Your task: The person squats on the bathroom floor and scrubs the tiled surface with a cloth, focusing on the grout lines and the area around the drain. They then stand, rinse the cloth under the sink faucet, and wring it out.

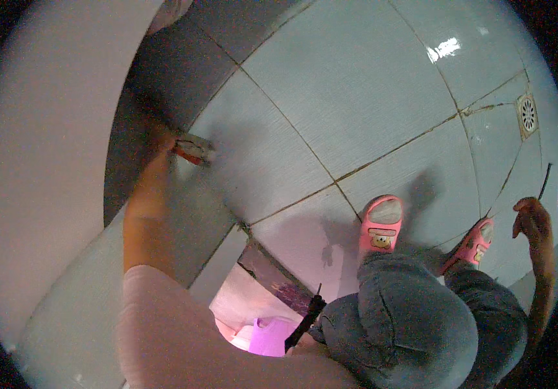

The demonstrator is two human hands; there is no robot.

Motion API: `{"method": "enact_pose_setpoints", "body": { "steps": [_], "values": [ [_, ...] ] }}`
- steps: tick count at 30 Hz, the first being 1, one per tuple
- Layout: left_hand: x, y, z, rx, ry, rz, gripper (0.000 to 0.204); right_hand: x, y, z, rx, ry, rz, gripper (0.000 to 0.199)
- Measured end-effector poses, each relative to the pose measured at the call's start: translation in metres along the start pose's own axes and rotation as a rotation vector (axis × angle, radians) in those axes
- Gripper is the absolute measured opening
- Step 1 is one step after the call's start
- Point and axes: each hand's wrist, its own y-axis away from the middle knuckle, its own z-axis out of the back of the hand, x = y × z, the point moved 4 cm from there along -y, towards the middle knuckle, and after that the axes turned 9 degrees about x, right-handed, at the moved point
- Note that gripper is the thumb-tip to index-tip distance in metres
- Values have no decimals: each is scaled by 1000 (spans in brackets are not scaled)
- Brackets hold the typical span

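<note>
Grey-and-orange pad [193, 149] juts from the left hand [162, 139], which looks closed round it in shadow over the floor tiles [279, 162]. Scrubbing seems in hand, next calling for steady pressure. The right hand [534, 216] half-curls; whether it grips the thin dark stick [545, 181], I can't tell.

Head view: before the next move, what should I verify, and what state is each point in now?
1. Left hand at the small grey-and-orange item: ok, it meets the item's left end.
2. Left hand's grip firm: cannot tell, the fingers are dark and blurred.
3. Right hand apart from that item: ok, it is far across at the picture's right.
4. Right hand free: cannot tell, a thin dark rod shows by it, but any hold is unclear.
5. Floor drain uncovered: ok, its grate shows.
6. Pink slippers both in view: ok.
</note>
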Motion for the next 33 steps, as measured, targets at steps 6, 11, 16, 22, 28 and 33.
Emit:
{"method": "enact_pose_setpoints", "body": {
  "steps": [6,11,16,22,28,33],
  "values": [
    [-97,126,-31,-367,-199,41,53,-28,13,-1,64,-79,79,17],
    [-150,193,-119,65,-209,-24,56,-18,10,-11,167,-95,111,14],
    [-152,249,-67,-84,484,19,61,-7,2,-20,249,-86,161,12],
    [-108,182,-93,-316,782,74,61,8,-11,-17,237,-91,154,14],
    [-78,180,-31,-851,529,55,44,2,-11,-3,159,-63,90,14],
    [-28,140,9,-291,39,167,28,10,-19,-8,198,55,87,15]
  ]
}}
